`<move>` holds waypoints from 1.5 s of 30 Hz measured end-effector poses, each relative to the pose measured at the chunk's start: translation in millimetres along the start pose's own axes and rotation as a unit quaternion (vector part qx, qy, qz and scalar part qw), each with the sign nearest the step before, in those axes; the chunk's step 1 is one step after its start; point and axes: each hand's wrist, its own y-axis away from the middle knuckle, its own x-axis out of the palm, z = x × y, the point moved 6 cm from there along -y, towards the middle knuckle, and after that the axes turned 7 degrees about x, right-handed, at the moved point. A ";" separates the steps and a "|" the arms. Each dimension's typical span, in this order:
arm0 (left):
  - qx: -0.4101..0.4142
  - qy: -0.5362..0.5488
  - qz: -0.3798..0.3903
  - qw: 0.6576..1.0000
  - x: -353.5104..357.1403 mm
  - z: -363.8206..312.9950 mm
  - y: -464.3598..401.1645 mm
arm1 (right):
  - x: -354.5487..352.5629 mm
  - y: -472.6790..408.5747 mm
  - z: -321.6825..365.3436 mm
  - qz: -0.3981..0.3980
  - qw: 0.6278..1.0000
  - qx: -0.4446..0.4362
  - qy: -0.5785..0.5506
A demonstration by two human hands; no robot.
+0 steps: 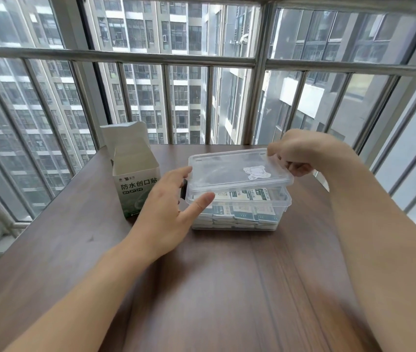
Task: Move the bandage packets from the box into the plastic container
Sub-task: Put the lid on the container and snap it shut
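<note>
A clear plastic container (281,208) sits mid-table, filled with several stacked bandage packets (242,212) in white and teal. Its clear lid (227,171), with a small white sticker, lies tilted over the container's top. My right hand (300,153) pinches the lid's far right corner. My left hand (173,207) is spread against the container's left end, thumb on its front wall and fingers by the dark side latch (183,192). The white and green bandage box (135,174) stands upright to the left with its top flaps open; its inside is hidden.
The brown wooden table (227,288) ends close behind the box and container, right at a metal window railing (209,102). The table's left edge runs diagonally past the box.
</note>
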 end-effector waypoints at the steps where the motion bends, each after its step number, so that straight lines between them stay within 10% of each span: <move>1: 0.000 -0.001 0.001 1.000 -0.2 -1.1 0.1 | -1.5 0.7 -2.1 0.003 1.000 0.006 0.019; 19: 0.030 -0.003 -0.050 0.998 -7.8 -2.4 -3.9 | 2.4 10.5 -15.5 0.151 0.987 0.013 0.046; 29: -0.258 0.320 -0.040 0.911 23.4 26.0 6.5 | 9.9 15.7 -25.9 0.210 0.977 0.027 -0.021; 45: -0.118 0.258 -0.101 0.954 9.0 3.6 -0.2 | 7.9 25.2 6.2 0.078 0.985 -0.011 0.157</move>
